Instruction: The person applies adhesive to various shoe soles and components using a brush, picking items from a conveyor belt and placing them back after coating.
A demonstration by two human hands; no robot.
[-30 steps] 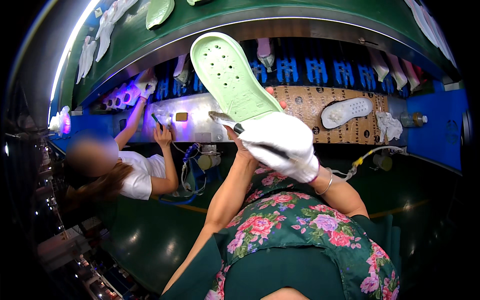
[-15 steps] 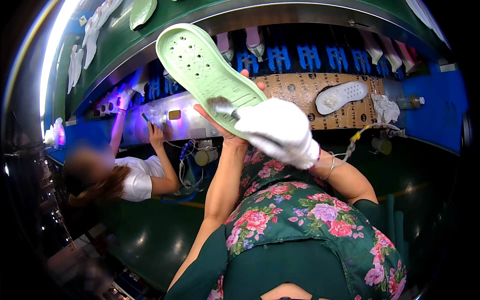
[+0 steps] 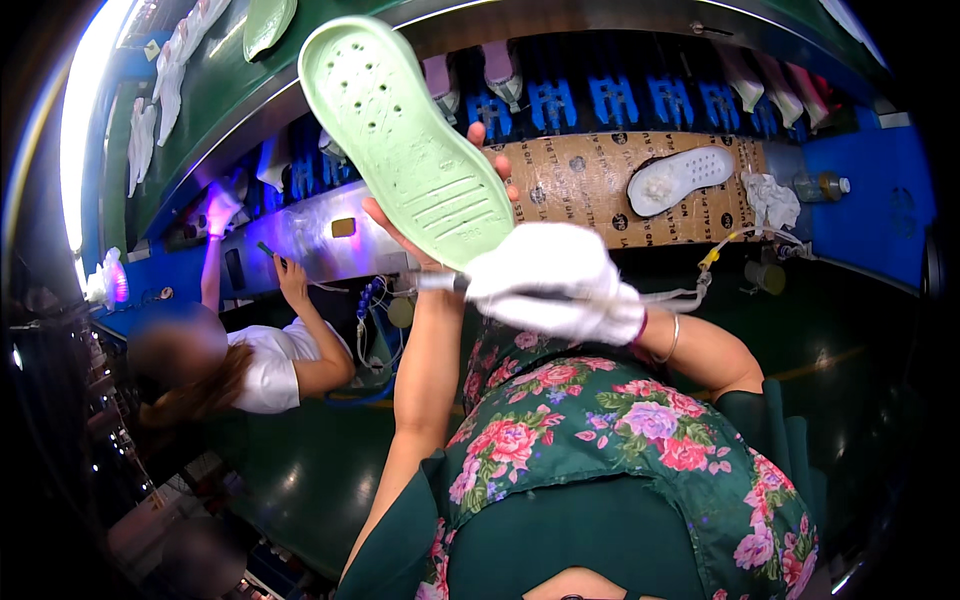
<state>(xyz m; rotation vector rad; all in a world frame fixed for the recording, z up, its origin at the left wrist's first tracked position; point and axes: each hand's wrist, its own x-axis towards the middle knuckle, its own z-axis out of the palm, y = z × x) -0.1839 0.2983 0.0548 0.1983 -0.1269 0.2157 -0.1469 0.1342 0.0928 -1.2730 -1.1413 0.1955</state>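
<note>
A pale green shoe sole [image 3: 405, 150], pitted with small holes at its far end and ribbed lower down, is held up before me. My left hand [image 3: 494, 165], bare, grips it from beneath, fingers showing past its right edge and the thumb at its left. In a white glove, my right hand [image 3: 555, 285] is closed around a brush [image 3: 440, 282] with a metal ferrule. The brush points left at the sole's near end, across my left wrist; its bristles are blurred, and I cannot tell whether they touch the sole.
Brown printed cardboard [image 3: 575, 190] covers the bench, bearing a white sole [image 3: 682, 180], a crumpled cloth [image 3: 770, 200] and a bottle [image 3: 822, 187]. Behind stand several blue racks [image 3: 612, 100]. At left, a co-worker [image 3: 270, 365] works under violet light. A clear tube [image 3: 690, 297] runs near my right wrist.
The sole has risen slightly and turned more upright. My right hand has drawn the brush down from the sole's ribbed middle to its near end.
</note>
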